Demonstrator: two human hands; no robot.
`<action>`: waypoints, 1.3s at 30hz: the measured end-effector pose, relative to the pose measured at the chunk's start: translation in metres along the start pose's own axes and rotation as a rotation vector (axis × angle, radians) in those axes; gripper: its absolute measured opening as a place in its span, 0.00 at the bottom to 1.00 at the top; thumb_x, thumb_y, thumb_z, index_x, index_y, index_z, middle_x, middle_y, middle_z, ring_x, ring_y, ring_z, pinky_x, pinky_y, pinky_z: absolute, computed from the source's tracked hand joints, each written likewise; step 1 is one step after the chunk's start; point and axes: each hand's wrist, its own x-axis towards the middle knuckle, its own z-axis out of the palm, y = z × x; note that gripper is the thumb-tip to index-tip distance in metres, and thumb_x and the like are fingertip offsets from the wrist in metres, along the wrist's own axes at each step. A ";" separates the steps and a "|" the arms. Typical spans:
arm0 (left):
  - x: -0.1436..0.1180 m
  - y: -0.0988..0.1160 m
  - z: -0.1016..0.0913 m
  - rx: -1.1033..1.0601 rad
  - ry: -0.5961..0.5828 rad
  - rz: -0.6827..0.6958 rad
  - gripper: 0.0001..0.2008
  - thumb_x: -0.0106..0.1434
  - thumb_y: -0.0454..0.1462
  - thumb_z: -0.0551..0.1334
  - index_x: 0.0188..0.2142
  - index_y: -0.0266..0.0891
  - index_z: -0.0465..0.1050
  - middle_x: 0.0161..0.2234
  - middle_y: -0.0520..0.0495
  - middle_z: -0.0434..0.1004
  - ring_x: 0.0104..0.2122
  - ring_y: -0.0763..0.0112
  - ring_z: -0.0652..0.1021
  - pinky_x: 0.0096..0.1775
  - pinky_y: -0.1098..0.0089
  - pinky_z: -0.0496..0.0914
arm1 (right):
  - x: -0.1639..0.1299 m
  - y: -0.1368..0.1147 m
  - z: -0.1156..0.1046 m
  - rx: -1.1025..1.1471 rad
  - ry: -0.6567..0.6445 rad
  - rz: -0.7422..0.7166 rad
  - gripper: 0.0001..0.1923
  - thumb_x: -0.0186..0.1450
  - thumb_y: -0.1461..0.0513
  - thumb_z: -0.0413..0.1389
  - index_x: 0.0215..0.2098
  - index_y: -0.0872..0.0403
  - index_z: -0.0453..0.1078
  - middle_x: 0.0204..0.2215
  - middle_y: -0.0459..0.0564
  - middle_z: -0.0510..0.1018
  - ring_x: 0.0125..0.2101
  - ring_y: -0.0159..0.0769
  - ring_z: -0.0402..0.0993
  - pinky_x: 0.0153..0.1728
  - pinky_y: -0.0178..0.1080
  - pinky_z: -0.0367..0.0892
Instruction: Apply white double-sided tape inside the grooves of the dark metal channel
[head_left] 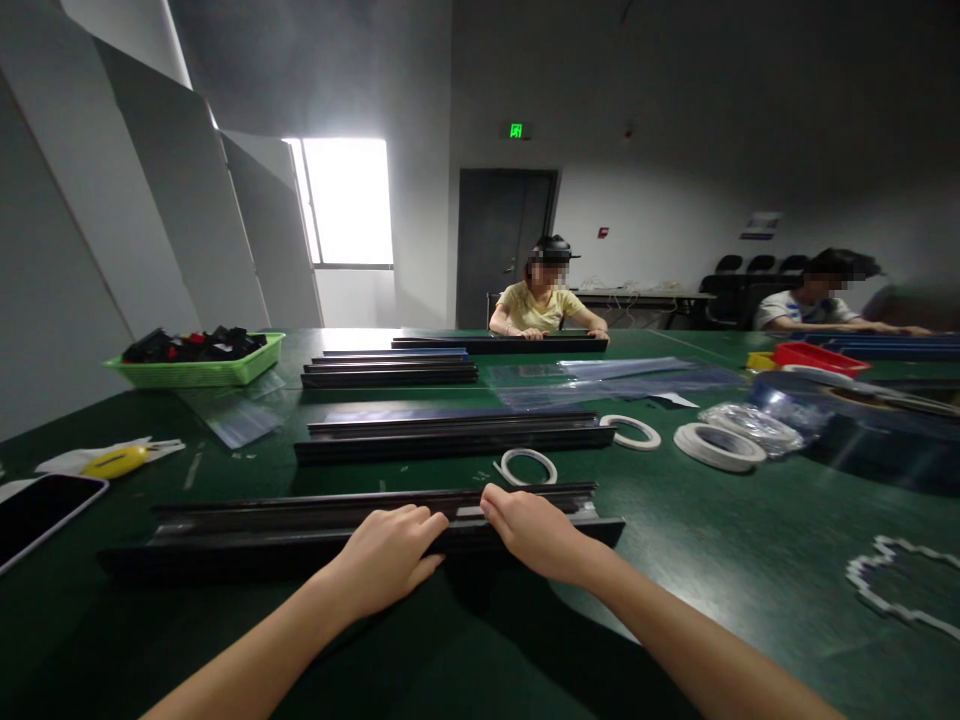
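Both my hands lie flat on the near rail [247,535], a long dark channel across the green table [750,560]. Left hand [390,560] rests palm-down mid-rail, fingers loosely bent, gripping nothing; right hand [536,530] just beside it, same way. Behind the rail: tape ring [529,467], 2nd rail [450,437]. Left of rail: phone [37,515], yellow cutter [116,461], green basket [199,372] w/ black parts

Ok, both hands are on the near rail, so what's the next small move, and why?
Probably slide the right hand along the long black rail toward its right end. Both hands, the left hand too, rest flat and close together at its middle, leaving the long ends unsupported.
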 end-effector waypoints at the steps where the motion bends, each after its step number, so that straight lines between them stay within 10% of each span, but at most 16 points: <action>1: 0.000 0.000 0.000 0.003 -0.001 -0.001 0.11 0.64 0.42 0.54 0.45 0.44 0.64 0.39 0.47 0.74 0.40 0.63 0.75 0.39 0.67 0.68 | 0.000 0.000 -0.001 0.008 -0.002 -0.004 0.17 0.70 0.56 0.37 0.40 0.54 0.64 0.32 0.52 0.77 0.31 0.37 0.73 0.29 0.33 0.54; 39: -0.003 -0.005 0.004 0.037 0.045 -0.066 0.06 0.57 0.40 0.55 0.32 0.42 0.67 0.34 0.49 0.76 0.36 0.64 0.75 0.35 0.68 0.66 | -0.001 -0.001 -0.001 -0.002 -0.012 -0.029 0.19 0.70 0.53 0.35 0.44 0.56 0.60 0.32 0.55 0.76 0.31 0.38 0.74 0.28 0.34 0.57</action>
